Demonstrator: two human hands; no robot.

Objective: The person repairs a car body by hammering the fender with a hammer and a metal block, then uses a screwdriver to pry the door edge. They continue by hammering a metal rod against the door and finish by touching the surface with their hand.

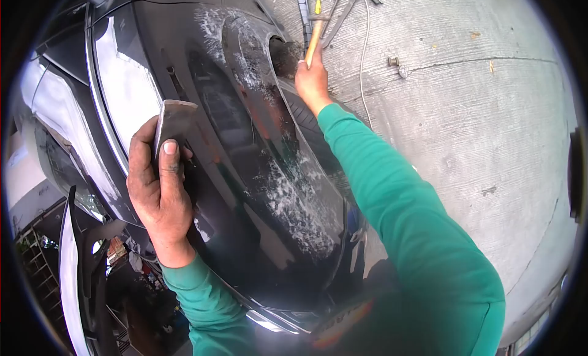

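My left hand is closed around a flat grey metal dolly block, its edge pointing up above the dark car panel. Wrapped round the wooden handle of a hammer is my right hand, out past the panel's edge by the wheel arch. The hammer's head is over the concrete at the top. Whitish scuffed patches mark the panel between my arms and up near the wheel opening.
Several long hand tools lie on the concrete floor at the top. A thin cable runs past them. Two small metal pieces sit farther right. A raised car part stands at lower left.
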